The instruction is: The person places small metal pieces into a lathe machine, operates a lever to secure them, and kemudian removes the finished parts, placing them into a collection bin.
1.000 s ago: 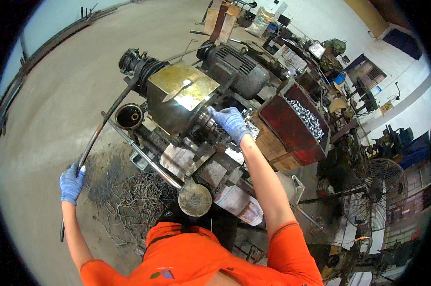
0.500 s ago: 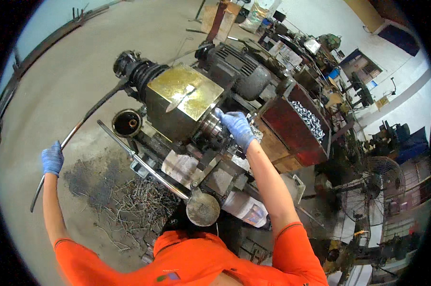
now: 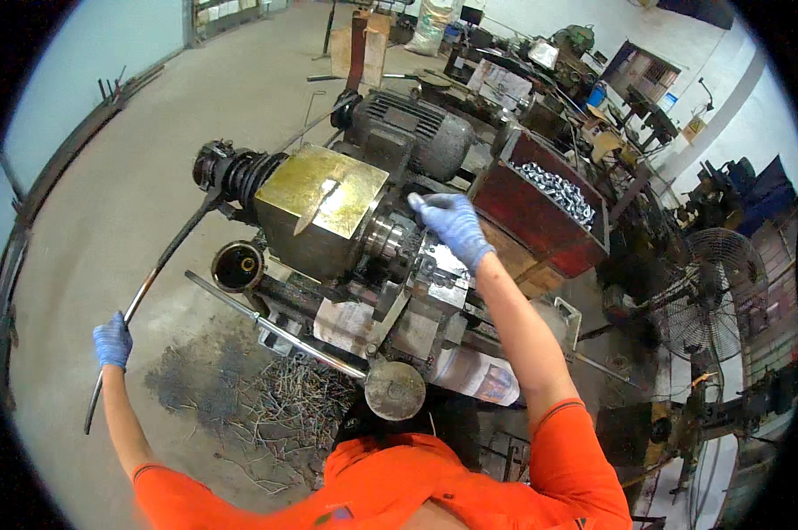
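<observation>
Dull grey floor runs out to a white wall at the upper right. On it stands an oily machine, topped by a yellowish metal cover, with a ribbed motor behind and a dark red bin of shiny metal pieces to its right. Thin strands litter the floor before it. From its left end a long lever slopes down and outward; the left hand, in a blue glove, is wrapped around it toward the lower end. The right hand, gloved alike, is partly curled beside the spindle; whether it holds anything cannot be told. A printed sheet low on the machine and a small yellow sign are illegible at this size.
</observation>
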`<state>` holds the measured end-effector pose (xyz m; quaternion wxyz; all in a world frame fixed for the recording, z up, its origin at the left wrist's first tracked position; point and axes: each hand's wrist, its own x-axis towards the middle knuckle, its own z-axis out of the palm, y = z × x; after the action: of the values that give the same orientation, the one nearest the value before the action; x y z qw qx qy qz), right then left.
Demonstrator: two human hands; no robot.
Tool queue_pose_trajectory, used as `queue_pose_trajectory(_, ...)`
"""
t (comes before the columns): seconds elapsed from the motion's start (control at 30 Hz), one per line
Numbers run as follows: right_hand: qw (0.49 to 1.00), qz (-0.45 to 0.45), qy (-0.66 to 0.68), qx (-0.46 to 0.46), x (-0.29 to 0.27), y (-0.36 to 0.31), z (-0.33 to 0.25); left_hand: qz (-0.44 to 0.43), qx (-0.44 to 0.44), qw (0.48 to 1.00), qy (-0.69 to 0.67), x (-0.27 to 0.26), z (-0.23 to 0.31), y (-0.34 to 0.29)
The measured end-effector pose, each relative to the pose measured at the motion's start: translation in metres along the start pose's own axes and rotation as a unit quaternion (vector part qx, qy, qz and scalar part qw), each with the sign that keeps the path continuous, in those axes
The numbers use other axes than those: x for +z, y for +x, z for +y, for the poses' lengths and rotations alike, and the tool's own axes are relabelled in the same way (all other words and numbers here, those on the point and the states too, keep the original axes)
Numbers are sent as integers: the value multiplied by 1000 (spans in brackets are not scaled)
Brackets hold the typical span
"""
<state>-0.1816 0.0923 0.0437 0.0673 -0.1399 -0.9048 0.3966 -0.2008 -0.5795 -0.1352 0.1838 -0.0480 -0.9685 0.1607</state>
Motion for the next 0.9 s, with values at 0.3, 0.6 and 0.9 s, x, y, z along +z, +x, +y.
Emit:
queue_pose_trajectory(0.3,991,134,16,-11,-132,-133,96,195,-274,815,-472,-1,136,-26)
queue_pose_trajectory(0.6,951,258,75,154,-189,-282,260,-209,213,944,-139,105,330,-26)
queue_pose_trajectory(0.9,912,249,-242,217,-237,-310,387,-334,85,929,-133,33,292,8)
